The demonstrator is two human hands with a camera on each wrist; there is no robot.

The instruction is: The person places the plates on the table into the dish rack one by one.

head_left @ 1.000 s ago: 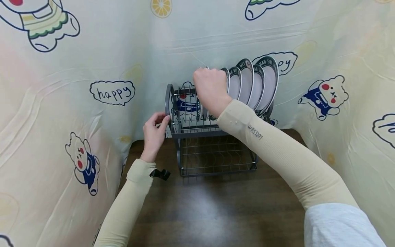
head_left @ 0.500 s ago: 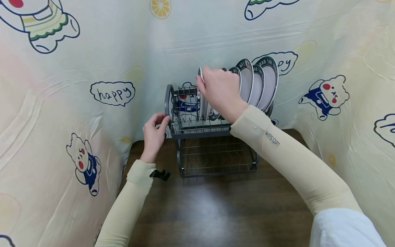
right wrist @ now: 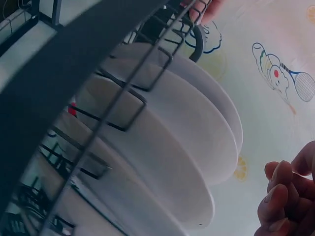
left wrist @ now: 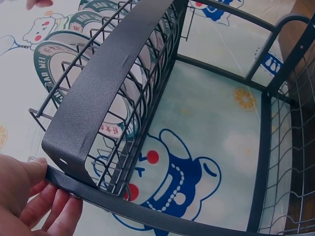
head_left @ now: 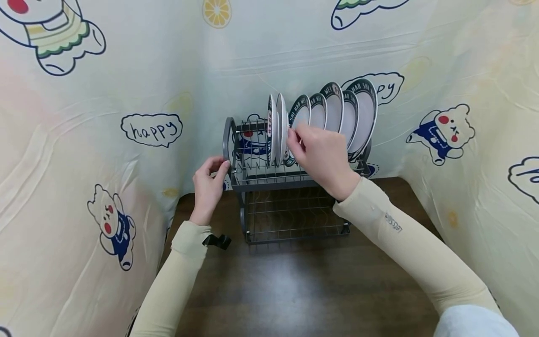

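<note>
A dark two-tier dish rack (head_left: 278,186) stands against the printed cloth, several dark-rimmed white plates (head_left: 332,108) upright in its top tier. Toward its left side, thin plates (head_left: 271,133) are seen nearly edge-on. My left hand (head_left: 209,187) grips the rack's left end frame; the left wrist view has the thumb above the dark bar (left wrist: 128,209) and fingers beneath. My right hand (head_left: 326,157) is in front of the plates, fingers loosely curled. In the right wrist view that hand (right wrist: 290,196) holds nothing and is apart from the white plates (right wrist: 162,142).
The lower wire tier (head_left: 294,217) of the rack shows no plates. Brown wooden table (head_left: 273,290) extends in front. Pale cloth (head_left: 156,75) with cartoon bears rises behind and on both sides. A small black device (head_left: 218,241) sits at my left wrist.
My right hand has moved from the upper left plates down and to the right, uncovering the plates there. The left hand keeps its grip on the rack's frame.
</note>
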